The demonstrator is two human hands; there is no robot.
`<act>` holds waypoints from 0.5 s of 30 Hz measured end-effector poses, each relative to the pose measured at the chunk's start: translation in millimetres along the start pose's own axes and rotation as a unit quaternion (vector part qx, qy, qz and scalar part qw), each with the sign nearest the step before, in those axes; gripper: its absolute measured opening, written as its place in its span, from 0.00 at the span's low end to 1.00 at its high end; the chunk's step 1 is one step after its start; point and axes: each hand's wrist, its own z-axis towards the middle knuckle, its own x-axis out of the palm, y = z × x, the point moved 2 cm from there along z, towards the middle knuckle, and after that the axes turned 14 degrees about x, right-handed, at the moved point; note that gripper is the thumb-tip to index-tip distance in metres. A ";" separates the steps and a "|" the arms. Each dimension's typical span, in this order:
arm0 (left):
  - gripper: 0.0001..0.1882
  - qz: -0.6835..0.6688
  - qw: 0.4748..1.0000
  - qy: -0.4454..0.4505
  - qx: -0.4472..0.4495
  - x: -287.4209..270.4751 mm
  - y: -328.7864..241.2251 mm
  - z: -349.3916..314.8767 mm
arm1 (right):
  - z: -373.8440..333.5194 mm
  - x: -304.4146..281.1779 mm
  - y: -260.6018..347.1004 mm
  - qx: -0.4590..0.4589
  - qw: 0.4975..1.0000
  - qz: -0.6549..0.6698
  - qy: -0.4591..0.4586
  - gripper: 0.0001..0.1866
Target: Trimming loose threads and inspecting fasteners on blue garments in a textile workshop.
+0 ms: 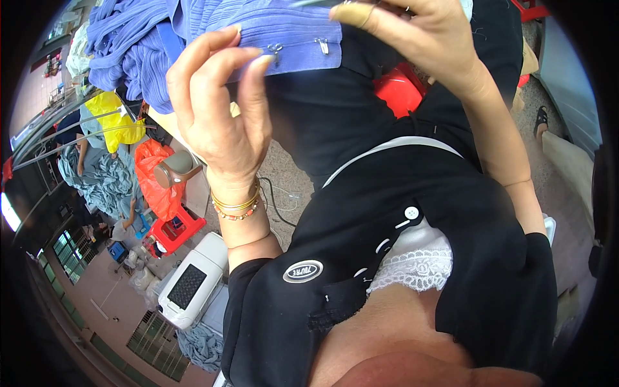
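A periwinkle-blue ribbed knit garment [219,26] lies over my lap at the top of the view. Near its lower edge sit two small metal fastenings, a hook [275,50] and a second clasp [322,46]. My left hand [222,113] is raised in front of the cloth, thumb and a fingertip pinched together next to the hook. Whatever they hold is too small to make out. Along the top edge my right hand [419,39], with a yellowish wrap on one finger, grips a thin greyish tool [313,2], mostly cut off by the frame.
A red plastic stool [175,231] stands at the left, below an orange-red bag [158,177]. Yellow cloth [115,119] and a heap of grey-blue garments [100,177] lie farther off. A white machine [193,280] is beside me. Another person's foot [541,119] shows at right.
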 end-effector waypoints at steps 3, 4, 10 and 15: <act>0.16 0.024 0.999 0.041 0.006 7.9 -3.1 6.4 | -13.0 -22.1 14.7 0.188 0.982 -0.029 0.003 0.15; 0.19 0.047 0.996 0.079 0.008 10.6 -4.0 9.8 | -15.8 -24.7 14.3 0.178 0.982 -0.056 0.011 0.16; 0.14 0.108 0.982 0.143 0.053 8.4 -1.7 10.9 | -28.2 -25.8 14.6 0.193 0.977 -0.076 0.056 0.18; 0.09 0.076 0.984 0.125 0.103 14.2 2.0 14.8 | -33.7 -25.4 10.8 0.180 0.980 -0.056 0.060 0.17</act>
